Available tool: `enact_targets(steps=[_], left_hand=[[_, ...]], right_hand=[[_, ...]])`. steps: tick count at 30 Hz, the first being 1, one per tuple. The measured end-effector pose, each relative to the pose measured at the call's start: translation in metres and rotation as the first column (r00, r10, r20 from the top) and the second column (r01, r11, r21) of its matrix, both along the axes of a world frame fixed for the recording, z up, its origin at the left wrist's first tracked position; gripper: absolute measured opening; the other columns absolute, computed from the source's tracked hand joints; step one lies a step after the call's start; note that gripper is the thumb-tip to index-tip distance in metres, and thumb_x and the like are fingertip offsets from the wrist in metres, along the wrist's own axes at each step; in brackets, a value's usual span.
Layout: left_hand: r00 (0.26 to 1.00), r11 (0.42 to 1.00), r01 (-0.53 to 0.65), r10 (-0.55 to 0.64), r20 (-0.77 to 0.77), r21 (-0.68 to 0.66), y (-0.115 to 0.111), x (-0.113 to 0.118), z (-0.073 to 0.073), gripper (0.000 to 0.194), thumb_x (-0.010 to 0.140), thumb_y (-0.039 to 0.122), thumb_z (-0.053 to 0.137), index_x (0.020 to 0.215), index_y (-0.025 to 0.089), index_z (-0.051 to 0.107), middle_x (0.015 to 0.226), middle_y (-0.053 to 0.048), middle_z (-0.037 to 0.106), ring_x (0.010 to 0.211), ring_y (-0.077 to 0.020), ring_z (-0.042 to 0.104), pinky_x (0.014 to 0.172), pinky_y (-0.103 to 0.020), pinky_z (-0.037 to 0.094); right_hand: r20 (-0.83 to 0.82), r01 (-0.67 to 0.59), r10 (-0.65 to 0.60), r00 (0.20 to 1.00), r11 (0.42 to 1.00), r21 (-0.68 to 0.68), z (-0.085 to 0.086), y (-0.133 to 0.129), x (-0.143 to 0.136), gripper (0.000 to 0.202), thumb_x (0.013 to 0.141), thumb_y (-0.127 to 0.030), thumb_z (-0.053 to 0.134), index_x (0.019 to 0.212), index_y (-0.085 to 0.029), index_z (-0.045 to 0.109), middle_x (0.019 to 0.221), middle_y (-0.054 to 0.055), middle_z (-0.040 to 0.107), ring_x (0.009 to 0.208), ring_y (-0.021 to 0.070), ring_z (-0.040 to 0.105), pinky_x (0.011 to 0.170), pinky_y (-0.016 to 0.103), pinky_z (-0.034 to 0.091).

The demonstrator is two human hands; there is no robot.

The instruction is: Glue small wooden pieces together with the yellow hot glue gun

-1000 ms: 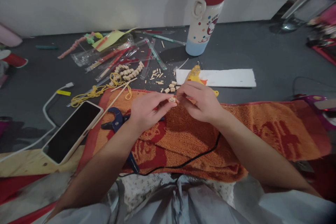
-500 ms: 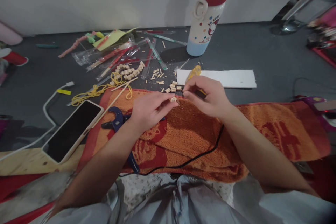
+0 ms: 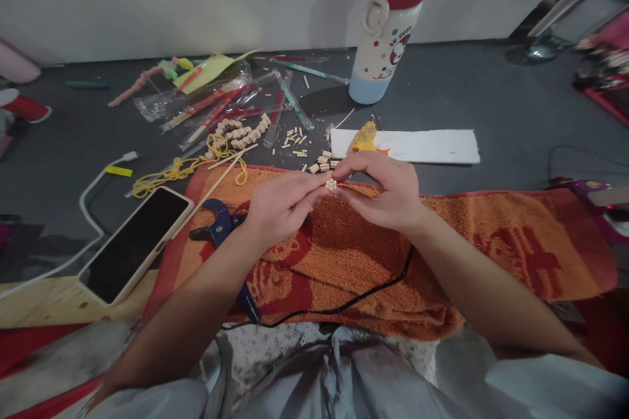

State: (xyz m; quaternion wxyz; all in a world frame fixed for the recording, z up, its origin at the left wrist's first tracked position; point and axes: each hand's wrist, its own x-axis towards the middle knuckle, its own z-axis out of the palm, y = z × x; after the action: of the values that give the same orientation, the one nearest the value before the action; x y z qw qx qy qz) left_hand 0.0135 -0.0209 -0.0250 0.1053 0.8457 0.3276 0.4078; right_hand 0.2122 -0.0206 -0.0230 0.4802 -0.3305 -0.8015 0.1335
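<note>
Between the fingertips of both hands sits a small bundle of short wooden sticks (image 3: 331, 184), its round cut ends facing me. My left hand (image 3: 281, 204) pinches it from the left. From the right, the thumb and fingers of my right hand (image 3: 386, 190) close on the same bundle. Just beyond the fingertips lie several similar stick bundles (image 3: 322, 162) and some loose cut sticks (image 3: 293, 137). A yellow glue-gun-like tool (image 3: 364, 137) rests behind my right hand, partly hidden by it. Under my left wrist are blue-handled cutters (image 3: 221, 222) on the orange towel (image 3: 354, 255).
A tall bottle (image 3: 388, 33) stands at the back. A white strip (image 3: 432, 146) lies to the right. On the left are a phone (image 3: 137, 242), yellow yarn (image 3: 170, 173), joined stick pieces (image 3: 250, 134) and wrapped chopsticks (image 3: 216, 111). A black cord (image 3: 344, 306) crosses the towel.
My right hand has moved left and down to meet my left hand, and its fingers now touch the bundle. The bundle has turned so its cut ends show.
</note>
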Motion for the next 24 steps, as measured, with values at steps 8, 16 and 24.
enact_targets(steps=[8, 16, 24], left_hand=[[0.999, 0.998, -0.043, 0.044, 0.027, -0.047, -0.003, 0.001, 0.003, 0.025, 0.094, 0.03, 0.051, 0.092, 0.02, 0.074, 0.075, -0.004, 0.076, 0.07, -0.0121, 0.07, 0.066, -0.022, 0.053], [0.983, 0.982, -0.181, 0.179, -0.024, -0.06, -0.004, 0.005, 0.006, 0.019, 0.089, 0.025, 0.055, 0.085, 0.019, 0.073, 0.075, -0.002, 0.076, 0.067, -0.0119, 0.067, 0.064, -0.022, 0.05], [0.941, 0.927, -0.299, 0.247, -0.231, -0.228, 0.009, 0.002, -0.011, 0.008, 0.078, 0.02, 0.064, 0.071, 0.02, 0.069, 0.067, -0.001, 0.072, 0.057, -0.014, 0.061, 0.051, -0.024, 0.041]], right_hand=[[-0.024, -0.044, 0.045, 0.999, 0.998, 0.045, -0.002, 0.001, -0.003, 0.01, 0.085, -0.018, 0.063, 0.095, -0.021, 0.066, 0.083, 0.003, 0.073, 0.073, 0.0142, 0.067, 0.069, 0.029, 0.054], [-0.013, -0.031, 0.032, 0.999, 0.998, 0.056, -0.001, 0.0, -0.003, 0.008, 0.085, -0.022, 0.062, 0.092, -0.022, 0.066, 0.083, 0.003, 0.071, 0.078, 0.0163, 0.067, 0.071, 0.032, 0.056], [-0.042, -0.002, 0.001, 0.999, 1.0, -0.012, 0.001, 0.0, -0.003, 0.005, 0.084, -0.022, 0.063, 0.089, -0.022, 0.062, 0.086, 0.004, 0.071, 0.082, 0.0176, 0.067, 0.075, 0.035, 0.055]])
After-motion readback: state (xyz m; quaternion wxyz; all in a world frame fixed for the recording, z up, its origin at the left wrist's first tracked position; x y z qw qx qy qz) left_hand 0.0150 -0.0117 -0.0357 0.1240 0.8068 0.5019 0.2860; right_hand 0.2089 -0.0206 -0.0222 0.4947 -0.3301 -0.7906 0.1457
